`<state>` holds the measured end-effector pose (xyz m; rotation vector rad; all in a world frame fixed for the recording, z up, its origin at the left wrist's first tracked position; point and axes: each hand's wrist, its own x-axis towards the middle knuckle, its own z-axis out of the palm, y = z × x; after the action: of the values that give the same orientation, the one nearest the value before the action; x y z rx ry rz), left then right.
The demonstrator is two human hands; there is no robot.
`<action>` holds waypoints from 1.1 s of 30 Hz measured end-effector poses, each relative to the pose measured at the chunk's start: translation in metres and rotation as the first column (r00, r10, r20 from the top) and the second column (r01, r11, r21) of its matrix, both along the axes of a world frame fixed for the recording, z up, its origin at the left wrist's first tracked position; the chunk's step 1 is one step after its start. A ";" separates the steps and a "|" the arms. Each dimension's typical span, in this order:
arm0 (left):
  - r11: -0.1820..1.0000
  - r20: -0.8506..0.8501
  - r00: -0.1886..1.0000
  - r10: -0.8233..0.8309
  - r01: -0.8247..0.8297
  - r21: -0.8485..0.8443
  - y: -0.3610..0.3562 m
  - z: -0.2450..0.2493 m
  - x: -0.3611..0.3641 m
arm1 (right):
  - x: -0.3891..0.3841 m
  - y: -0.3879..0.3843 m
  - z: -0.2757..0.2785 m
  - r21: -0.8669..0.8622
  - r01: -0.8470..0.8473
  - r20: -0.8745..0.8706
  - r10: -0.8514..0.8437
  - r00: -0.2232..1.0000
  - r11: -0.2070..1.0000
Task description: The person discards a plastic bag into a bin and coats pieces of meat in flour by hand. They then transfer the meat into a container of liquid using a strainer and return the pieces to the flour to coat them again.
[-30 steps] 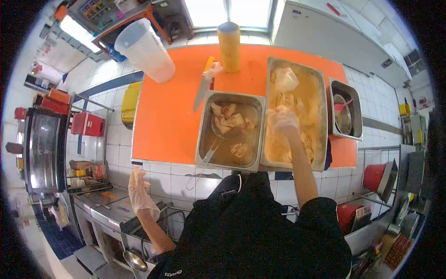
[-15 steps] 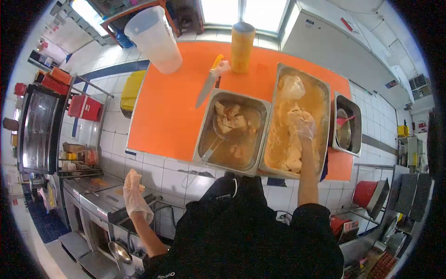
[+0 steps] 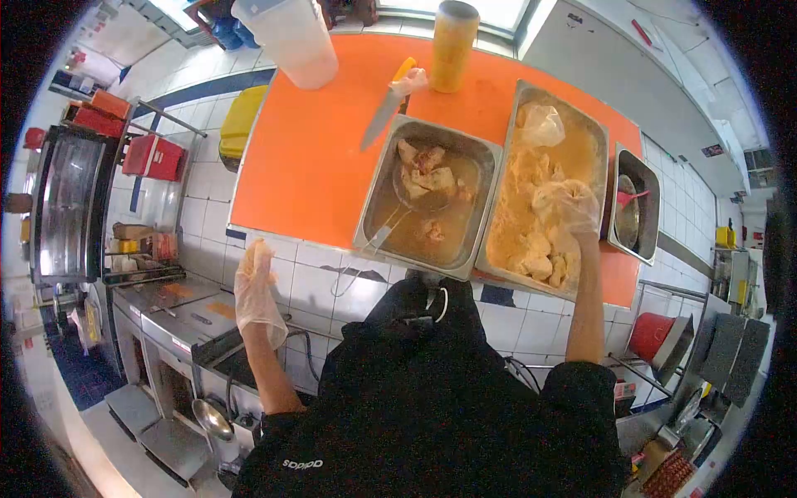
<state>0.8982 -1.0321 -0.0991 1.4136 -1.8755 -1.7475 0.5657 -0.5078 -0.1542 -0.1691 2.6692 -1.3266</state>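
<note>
My right hand [image 3: 571,206], in a clear plastic glove, is over the long metal pan [image 3: 599,141] of orange-yellow breading, its fingers bent around a coated piece. More coated pieces [image 3: 535,257] lie at the pan's near end. My left hand [image 3: 259,286], also gloved, hangs off the table's near left side; its fingers look closed, and I cannot make out what they hold. Left of the long pan, a second metal pan [image 3: 490,158] has cloudy liquid, raw meat pieces [image 3: 432,178] and a wire strainer [image 3: 380,236].
On the orange table [image 3: 290,166] are a knife [image 3: 382,118], a crumpled plastic glove [image 3: 409,85], a yellow container [image 3: 454,50] and a tall translucent bin [image 3: 297,46]. A small metal pan [image 3: 650,207] sits at the right. Metal counters [image 3: 174,324] stand lower left.
My right hand has shifted right across the breading pan. My left hand has risen slightly and moved a little right. The head view has shifted, so the table appears higher.
</note>
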 end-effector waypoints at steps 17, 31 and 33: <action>0.994 -0.038 0.997 0.062 -0.065 -0.084 0.034 0.017 -0.011 | 0.091 -0.150 -0.010 0.550 -0.482 0.082 0.530 0.844 0.682; 0.993 0.084 0.996 0.031 -0.021 -0.115 0.028 0.017 0.006 | 0.012 0.002 -0.202 0.737 0.050 -0.285 0.242 0.928 0.674; 0.993 0.063 0.998 0.013 -0.005 -0.121 0.027 0.013 0.004 | 0.017 -0.006 -0.192 0.590 0.073 -0.060 -0.047 0.997 0.804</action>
<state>0.9024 -1.0047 -0.0857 1.4454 -1.9676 -1.5737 0.5824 -0.5135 -0.3465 -0.0324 2.9926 -0.4380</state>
